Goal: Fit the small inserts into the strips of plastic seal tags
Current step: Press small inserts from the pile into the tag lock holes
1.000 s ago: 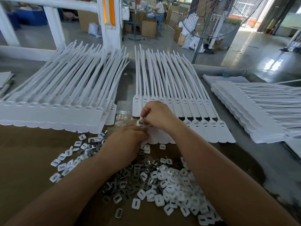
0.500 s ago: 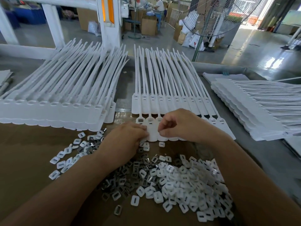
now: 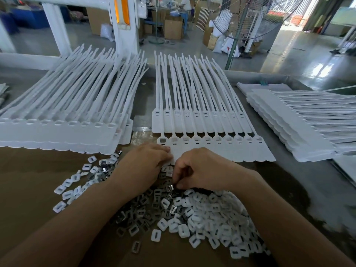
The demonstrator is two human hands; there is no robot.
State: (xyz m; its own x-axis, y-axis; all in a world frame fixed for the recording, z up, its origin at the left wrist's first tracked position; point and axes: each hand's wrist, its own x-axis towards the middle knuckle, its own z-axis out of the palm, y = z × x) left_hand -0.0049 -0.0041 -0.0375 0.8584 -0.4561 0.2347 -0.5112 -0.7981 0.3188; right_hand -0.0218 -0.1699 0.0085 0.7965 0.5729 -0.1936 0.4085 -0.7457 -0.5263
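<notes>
the right hand [image 3: 202,170] sits at the far edge of the pile of inserts [image 3: 202,218], on the bench [image 3: 289,189]. its fingers [image 3: 178,185] are curled down and grasp one small shiny metal insert [image 3: 170,186] at their tips. the left hand [image 3: 143,166] lies on the left end of the near strip of seal tags [image 3: 221,151]. its fingers [image 3: 163,151] are fairly straight and released, pressing on the first tags and holding nothing.

the pile mixes white plastic inserts with grey metal ones, and it lies loose on a brown cardboard sheet [image 3: 28,180] just in front of the near strip. that strip lies flat, its tags joined side by side, and their long tails run away over a second strip [image 3: 192,122] behind it. a tall stack of strips [image 3: 57,132] lies to the left, and another stack [image 3: 298,128] lies to the right, turned sideways.
</notes>
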